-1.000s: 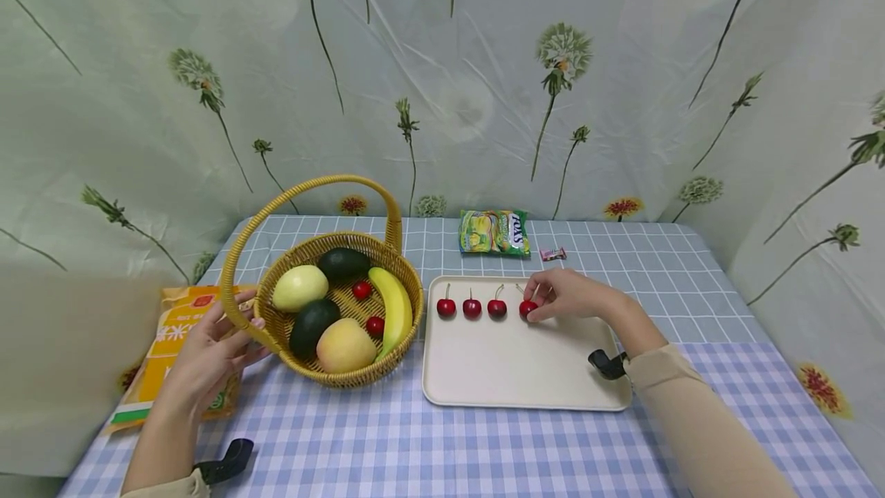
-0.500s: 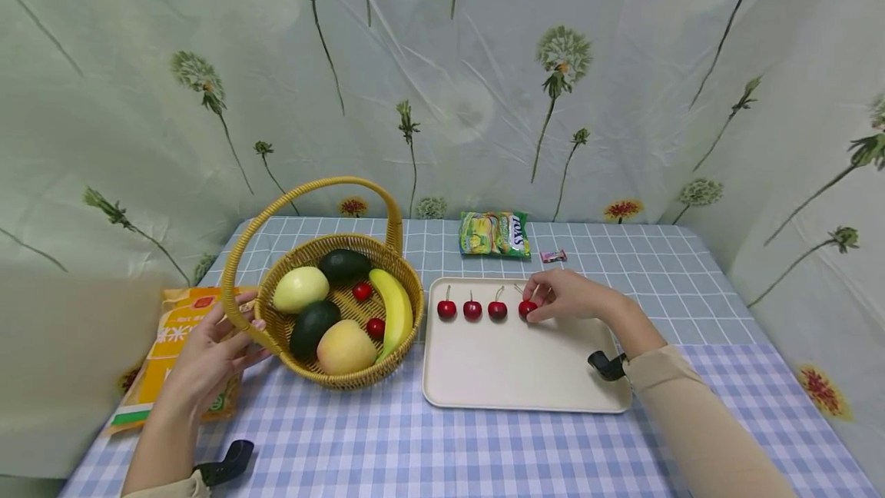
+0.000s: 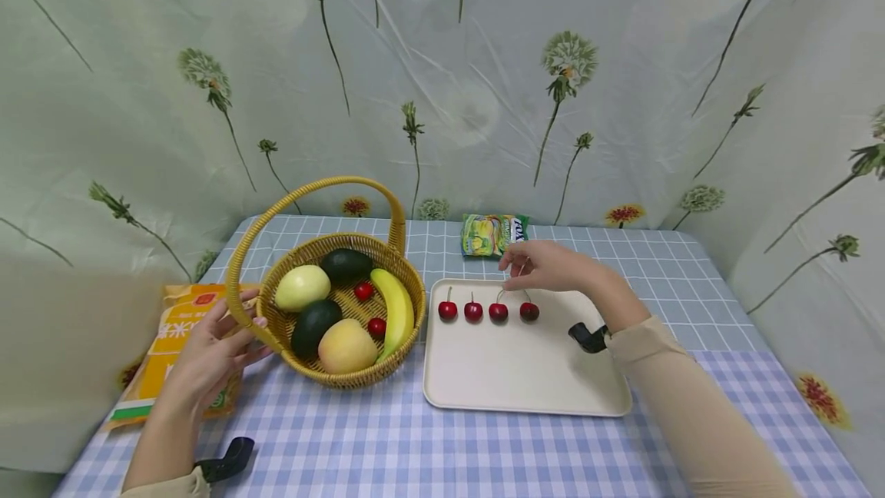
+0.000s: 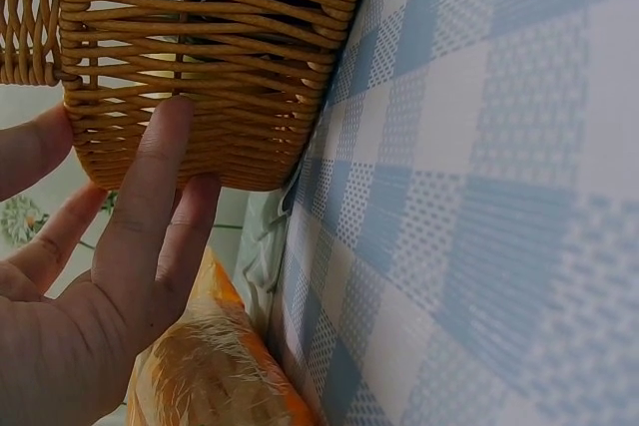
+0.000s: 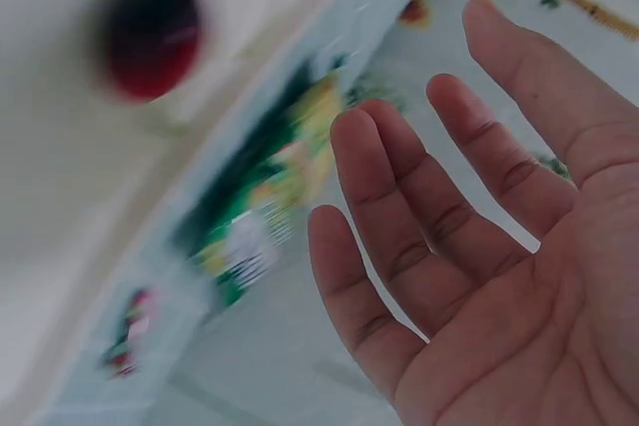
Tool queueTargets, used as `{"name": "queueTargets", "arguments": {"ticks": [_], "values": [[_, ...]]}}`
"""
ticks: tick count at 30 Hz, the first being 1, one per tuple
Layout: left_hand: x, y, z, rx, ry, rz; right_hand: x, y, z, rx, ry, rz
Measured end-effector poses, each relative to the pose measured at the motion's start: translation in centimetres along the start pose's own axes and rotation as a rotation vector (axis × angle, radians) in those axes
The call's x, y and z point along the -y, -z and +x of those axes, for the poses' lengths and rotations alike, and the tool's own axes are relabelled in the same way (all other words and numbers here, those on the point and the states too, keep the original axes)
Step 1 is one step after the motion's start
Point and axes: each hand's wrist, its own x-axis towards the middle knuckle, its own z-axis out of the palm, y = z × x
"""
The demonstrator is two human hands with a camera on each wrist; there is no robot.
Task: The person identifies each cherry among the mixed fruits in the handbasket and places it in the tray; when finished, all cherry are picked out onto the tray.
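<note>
My two hands were well apart from each other. With the fingers of my left hand (image 3: 207, 356), which were spread, I touched the outer wall of the basket (image 3: 346, 381), near the foot of its handle. My right hand (image 3: 553, 266) held nothing; it was over the far edge of the tray (image 3: 512, 367), with fingers lightly curved. On this tray, near that edge, four cherries (image 3: 498, 313) made one row.

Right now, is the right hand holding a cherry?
No, the right wrist view shows the right hand empty, with a dark red cherry lying apart from it on the tray.
</note>
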Motion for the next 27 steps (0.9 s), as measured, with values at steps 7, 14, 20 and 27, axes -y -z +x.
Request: {"name": "queueTargets", "arguments": {"ticks": [7, 14, 20, 27], "values": [[0.0, 0.0, 0.0, -0.009, 0.017, 0.019, 4.9, -0.3, 3.2, 0.044, 0.115, -0.027], [-0.1, -0.1, 0.0, -0.008, 0.008, 0.006, 9.1, -1.9, 6.3, 0.137, 0.177, -0.053], [-0.1, -0.1, 0.1, -0.004, 0.013, -0.006, 12.4, -3.3, 8.7, 0.207, 0.231, -0.107], [0.0, 0.1, 0.1, -0.012, 0.037, 0.002, 15.8, -5.4, 11.6, 0.261, 0.248, -0.173]]}}
